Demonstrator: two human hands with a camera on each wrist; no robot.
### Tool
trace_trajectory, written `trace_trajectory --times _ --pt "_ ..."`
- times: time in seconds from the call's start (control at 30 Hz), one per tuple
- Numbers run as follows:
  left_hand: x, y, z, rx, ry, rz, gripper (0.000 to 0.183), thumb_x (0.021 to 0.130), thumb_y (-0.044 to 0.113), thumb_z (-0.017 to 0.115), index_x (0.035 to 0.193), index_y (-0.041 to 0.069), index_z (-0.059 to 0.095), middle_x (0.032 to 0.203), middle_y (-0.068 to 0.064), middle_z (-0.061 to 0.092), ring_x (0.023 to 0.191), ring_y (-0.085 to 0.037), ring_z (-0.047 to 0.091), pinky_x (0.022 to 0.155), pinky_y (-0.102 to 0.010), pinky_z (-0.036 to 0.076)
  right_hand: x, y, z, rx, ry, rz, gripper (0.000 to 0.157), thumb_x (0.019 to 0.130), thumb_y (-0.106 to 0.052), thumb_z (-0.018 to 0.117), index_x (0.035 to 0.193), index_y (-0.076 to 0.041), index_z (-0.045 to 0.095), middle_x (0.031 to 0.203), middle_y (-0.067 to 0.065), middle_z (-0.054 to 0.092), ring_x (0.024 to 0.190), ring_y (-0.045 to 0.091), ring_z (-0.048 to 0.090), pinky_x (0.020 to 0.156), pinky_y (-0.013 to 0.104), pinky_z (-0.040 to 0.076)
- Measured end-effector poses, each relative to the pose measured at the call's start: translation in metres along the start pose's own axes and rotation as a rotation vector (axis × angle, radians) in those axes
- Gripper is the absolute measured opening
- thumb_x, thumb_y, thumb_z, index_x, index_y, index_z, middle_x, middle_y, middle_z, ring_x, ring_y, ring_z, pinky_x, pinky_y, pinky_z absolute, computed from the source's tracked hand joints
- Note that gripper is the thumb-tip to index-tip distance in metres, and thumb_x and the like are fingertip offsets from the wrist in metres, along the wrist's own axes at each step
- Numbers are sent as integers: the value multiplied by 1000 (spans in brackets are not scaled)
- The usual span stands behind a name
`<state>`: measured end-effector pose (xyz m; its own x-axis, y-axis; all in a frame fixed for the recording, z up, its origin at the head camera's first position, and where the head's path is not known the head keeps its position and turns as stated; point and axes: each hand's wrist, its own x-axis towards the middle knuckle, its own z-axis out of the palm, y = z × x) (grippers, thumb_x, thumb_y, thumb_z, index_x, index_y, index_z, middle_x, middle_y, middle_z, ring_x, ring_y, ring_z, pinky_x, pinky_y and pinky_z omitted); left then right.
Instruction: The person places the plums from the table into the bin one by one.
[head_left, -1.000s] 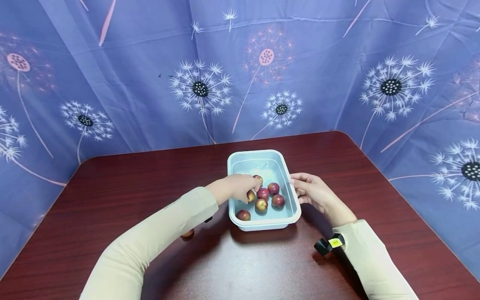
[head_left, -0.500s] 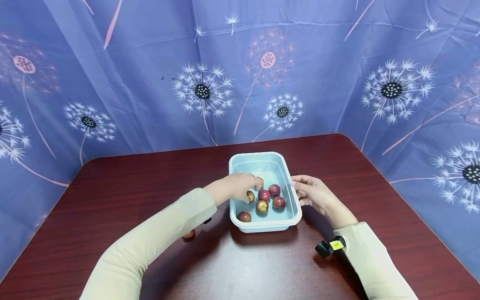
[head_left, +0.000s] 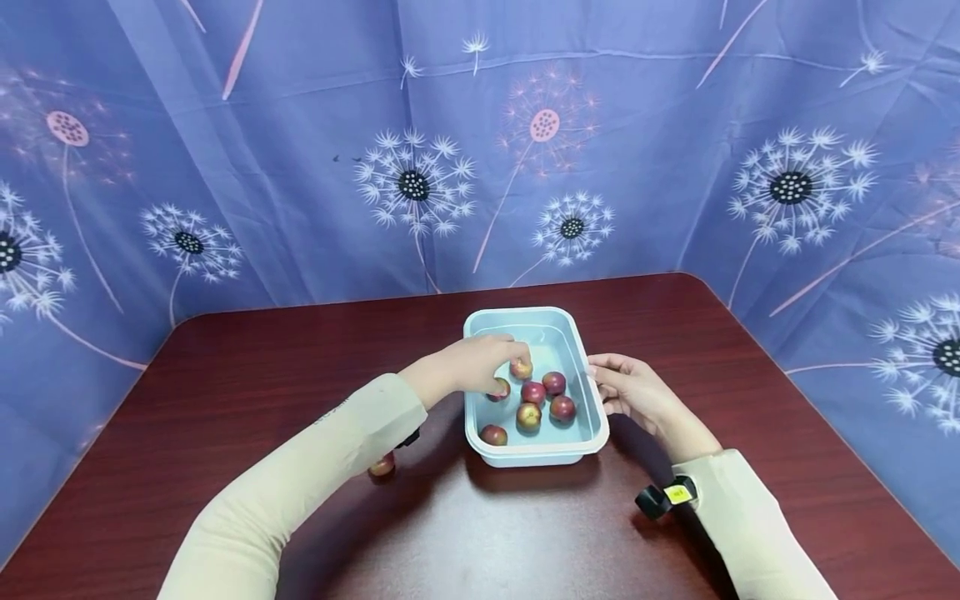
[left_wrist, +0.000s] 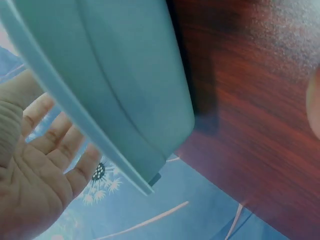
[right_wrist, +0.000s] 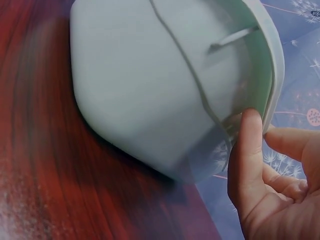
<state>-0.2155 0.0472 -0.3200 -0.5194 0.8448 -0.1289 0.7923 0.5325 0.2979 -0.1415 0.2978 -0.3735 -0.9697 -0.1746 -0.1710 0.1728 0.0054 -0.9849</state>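
A light blue plastic tub (head_left: 497, 320) stands on the table with several small red-and-yellow plums (head_left: 528, 417) inside. My left hand (head_left: 478, 363) reaches over its left rim, fingers loosely extended around two of the plums, fingertip right at the farther plum (head_left: 521, 369) and thumb by the nearer one (head_left: 498, 389). In the left wrist view, the palm (left_wrist: 37, 180) and spread fingers show behind the rim, while the fingertips are hidden. My right hand (head_left: 633, 392) pinches the tub's right rim; in the right wrist view a finger (right_wrist: 248, 145) presses the wall below the lip.
One more plum (head_left: 382, 465) lies on the table under the left forearm. The dark red wooden table (head_left: 480, 533) ends at the back and right against a blue dandelion-print cloth (head_left: 645, 150). A black wrist strap (head_left: 663, 497) sits at the right sleeve cuff.
The left hand has drawn back slightly to the left and its fingers have loosened, showing more of the two plums beneath it. The right hand keeps its hold on the rim.
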Motion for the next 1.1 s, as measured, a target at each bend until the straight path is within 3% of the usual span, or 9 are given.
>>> trace_trajectory --times 0.3,0.5,0.7,0.9,1.1 --pt "-16 -5 -10 -84 94 -33 43 82 14 74 120 11 55 119 -9 58 111 -24 55 92 -40 48 -1 -1 -1 -6 2 -6 44 98 -14 51 129 15 39 82 -4 66 64 7 61 59 24 55" --pt "-32 -15 -10 -66 239 -96 44 81 19 74 121 12 56 118 -7 60 109 -20 57 87 -38 51 -1 -2 0 11 -7 -2 39 98 -14 52 127 11 43 82 -3 66 64 7 62 59 24 55" --pt "-45 -22 -8 -138 347 -130 44 80 18 75 119 10 57 116 -9 60 105 -22 60 87 -37 51 -1 -2 0 10 -8 2 38 98 -14 51 126 11 43 82 -3 66 65 7 62 59 24 55" --pt "-56 -23 -1 -250 410 -169 43 79 15 75 117 6 57 114 -10 60 101 -21 58 89 -34 50 -1 -1 -1 17 -21 -6 39 98 -14 51 127 12 42 84 -3 67 66 8 63 60 25 56" --pt "-69 -22 6 -273 453 -178 43 77 14 76 114 5 58 109 -11 60 100 -24 59 87 -35 50 -1 -1 -1 16 -28 -10 37 98 -14 51 126 10 44 84 -3 67 66 8 63 60 25 56"
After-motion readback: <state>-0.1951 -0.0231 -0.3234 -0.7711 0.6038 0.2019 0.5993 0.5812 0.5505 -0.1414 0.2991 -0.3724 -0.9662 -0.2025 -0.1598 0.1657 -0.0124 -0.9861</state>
